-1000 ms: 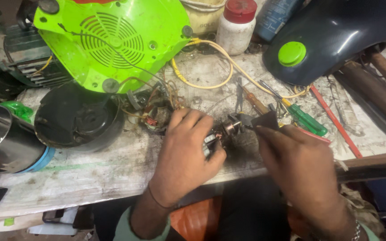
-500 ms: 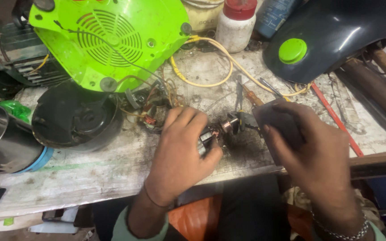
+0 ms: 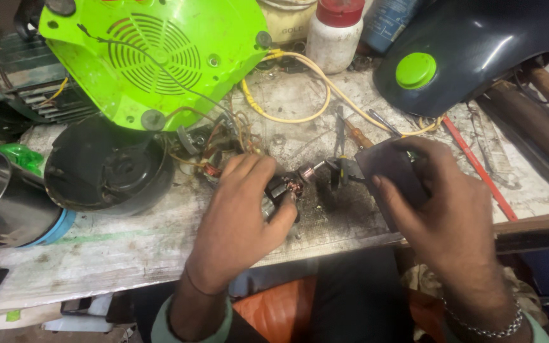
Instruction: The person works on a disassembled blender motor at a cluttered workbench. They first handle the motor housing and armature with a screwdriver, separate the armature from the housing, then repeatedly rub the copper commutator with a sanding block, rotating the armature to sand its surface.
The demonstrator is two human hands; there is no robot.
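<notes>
Nearest you, at six o'clock, your forearms come up over the bench (image 3: 115, 254) edge, a chain bracelet (image 3: 484, 327) on the right wrist. Your left hand (image 3: 239, 222) is curled, fingers closed around a small motor armature (image 3: 285, 190) with copper windings, its shaft end pointing toward three o'clock. Your right hand (image 3: 446, 209), just at three o'clock of it, pinches a dark flat piece (image 3: 389, 171) between thumb and fingers, holding it close to the shaft tip; whether they touch cannot be told.

Beyond the left hand, at eleven o'clock, lies a tangle of thin wires (image 3: 217, 136) leading up to a bright green fan housing (image 3: 160, 57). At nine o'clock of your hands sits a round black motor cover (image 3: 106, 168), and further out at nine a steel cup (image 3: 1, 200) lies tilted on its side.

At twelve o'clock, a yellow cable (image 3: 287, 117) loops across the bench, with a white bottle with a red cap (image 3: 335, 35) behind it. At two o'clock rests a dark blue casing with a green button (image 3: 414, 70), and a red-handled tool (image 3: 478, 168) lies just beside your right hand.
</notes>
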